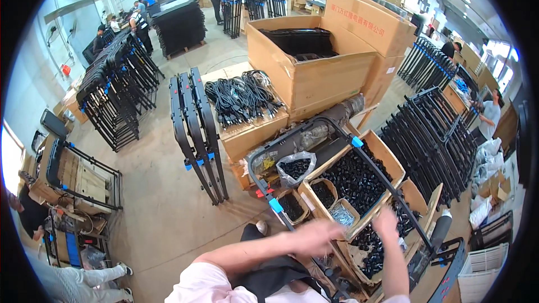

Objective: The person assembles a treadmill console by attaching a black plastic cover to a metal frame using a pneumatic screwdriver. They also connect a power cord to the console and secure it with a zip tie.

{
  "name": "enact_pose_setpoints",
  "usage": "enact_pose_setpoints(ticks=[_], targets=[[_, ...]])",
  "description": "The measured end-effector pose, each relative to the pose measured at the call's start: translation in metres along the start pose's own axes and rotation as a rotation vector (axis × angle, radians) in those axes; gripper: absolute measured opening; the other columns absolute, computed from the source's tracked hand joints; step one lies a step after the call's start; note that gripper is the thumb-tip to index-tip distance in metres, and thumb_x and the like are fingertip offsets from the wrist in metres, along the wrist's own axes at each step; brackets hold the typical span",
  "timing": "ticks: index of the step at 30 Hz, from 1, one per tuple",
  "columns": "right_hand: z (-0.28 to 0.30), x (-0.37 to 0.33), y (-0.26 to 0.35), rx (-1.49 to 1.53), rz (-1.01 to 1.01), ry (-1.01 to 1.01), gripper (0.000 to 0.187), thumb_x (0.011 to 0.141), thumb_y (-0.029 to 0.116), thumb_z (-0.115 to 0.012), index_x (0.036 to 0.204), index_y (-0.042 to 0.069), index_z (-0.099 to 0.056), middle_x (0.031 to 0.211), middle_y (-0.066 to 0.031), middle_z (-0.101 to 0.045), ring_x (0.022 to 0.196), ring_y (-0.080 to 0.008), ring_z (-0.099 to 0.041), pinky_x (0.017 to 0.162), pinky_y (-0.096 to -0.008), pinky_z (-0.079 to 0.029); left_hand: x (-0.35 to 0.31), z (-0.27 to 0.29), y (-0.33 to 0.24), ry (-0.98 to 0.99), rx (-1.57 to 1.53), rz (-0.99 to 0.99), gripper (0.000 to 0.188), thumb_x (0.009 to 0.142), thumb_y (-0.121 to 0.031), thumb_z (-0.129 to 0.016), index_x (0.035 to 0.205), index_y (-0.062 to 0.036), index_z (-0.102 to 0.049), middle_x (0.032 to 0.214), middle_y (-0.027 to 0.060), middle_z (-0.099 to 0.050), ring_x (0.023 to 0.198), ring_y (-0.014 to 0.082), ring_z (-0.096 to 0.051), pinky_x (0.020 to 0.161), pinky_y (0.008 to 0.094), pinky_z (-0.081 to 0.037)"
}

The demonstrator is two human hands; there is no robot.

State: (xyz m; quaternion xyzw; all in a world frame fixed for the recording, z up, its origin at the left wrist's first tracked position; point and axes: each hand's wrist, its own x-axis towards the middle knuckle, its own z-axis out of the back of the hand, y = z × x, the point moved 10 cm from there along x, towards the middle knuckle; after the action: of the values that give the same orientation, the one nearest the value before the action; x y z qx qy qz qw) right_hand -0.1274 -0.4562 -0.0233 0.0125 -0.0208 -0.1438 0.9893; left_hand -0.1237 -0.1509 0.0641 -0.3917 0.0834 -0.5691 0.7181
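A big open cardboard box (303,76) is standing on the floor with black parts lying inside it, and everything else is placing itself around it. Nearer the person than this box, a long black metal frame (337,157) with rounded corners and blue clips is slanting across the work area, its lower end reaching down toward the person's lap. To the left of the box, a bundle of folded black frames (196,129) is standing upright on the floor. Just in front of the box, coils of black cable (241,98) are lying on a flat carton. Under the slanting frame, closer to the person than the box, a shallow tray (387,157) is holding small black pieces, with smaller boxes of parts beside it. A clear bag (296,167) of black pieces is sitting at the left of that tray. The left hand (314,237) is reaching across to the frame's lower bar and looks blurred, so I cannot tell whether its fingers are closing on the bar. The right hand (386,223) is hovering by the frame's right-hand bar above the small black pieces; its grip cannot be made out either.
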Motion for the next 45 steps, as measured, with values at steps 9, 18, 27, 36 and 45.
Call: enact_pose_setpoints(ticks=[9,18,27,36,45], targets=[[0.069,-0.204,0.183,0.352,0.069,0.351,0.046,0.105,0.039,-0.059,0.126,-0.001,-0.069,0.115,-0.0242,-0.075,0.098,-0.0434,-0.072,0.088,-0.0547,-0.056,-0.042,0.286,0.328,-0.784,-0.11,0.808,0.039,0.097,-0.025,-0.068,0.128,-0.0003,-0.07,0.121,0.0202,-0.077,0.114,0.0306,-0.073,0.1,0.0408,-0.056],[0.072,-0.225,0.172,-0.015,-0.746,0.678,0.053,0.11,0.046,-0.05,0.128,-0.001,-0.068,0.111,-0.0282,-0.075,0.104,-0.0452,-0.072,0.086,-0.0547,-0.057,0.014,0.402,0.513,-0.582,-0.079,1.273,0.046,0.095,-0.035,-0.062,0.126,-0.0041,-0.076,0.13,0.0226,-0.074,0.127,0.0396,-0.068,0.107,0.0471,-0.053],[0.054,-0.212,0.203,-0.08,-0.565,0.436,0.036,0.102,0.034,-0.063,0.106,0.003,-0.08,0.101,-0.0215,-0.079,0.096,-0.0369,-0.075,0.08,-0.05,-0.059,0.004,0.441,0.563,-0.556,0.078,1.318,0.064,0.094,-0.058,-0.07,0.127,-0.0041,-0.076,0.135,0.0221,-0.072,0.13,0.0391,-0.067,0.107,0.0503,-0.054],[-0.013,-0.229,0.166,-0.32,-0.566,0.735,0.028,0.084,0.029,-0.068,0.098,0.006,-0.076,0.093,-0.018,-0.079,0.089,-0.0348,-0.079,0.077,-0.0479,-0.061,-0.006,0.46,0.591,-1.211,-0.403,1.031,0.042,0.093,-0.036,-0.057,0.111,-0.0019,-0.072,0.11,0.0201,-0.077,0.105,0.036,-0.072,0.094,0.0458,-0.054],[0.018,-0.238,0.154,-0.311,-0.712,0.517,0.029,0.087,0.027,-0.068,0.107,0.01,-0.079,0.102,-0.0131,-0.081,0.097,-0.0317,-0.08,0.081,-0.0478,-0.063,0.029,0.578,0.358,-1.417,-1.013,-0.069,0.026,0.114,-0.029,-0.048,0.099,-0.0082,-0.052,0.079,0.0022,-0.052,0.07,0.016,-0.053,0.064,0.0334,-0.048]])
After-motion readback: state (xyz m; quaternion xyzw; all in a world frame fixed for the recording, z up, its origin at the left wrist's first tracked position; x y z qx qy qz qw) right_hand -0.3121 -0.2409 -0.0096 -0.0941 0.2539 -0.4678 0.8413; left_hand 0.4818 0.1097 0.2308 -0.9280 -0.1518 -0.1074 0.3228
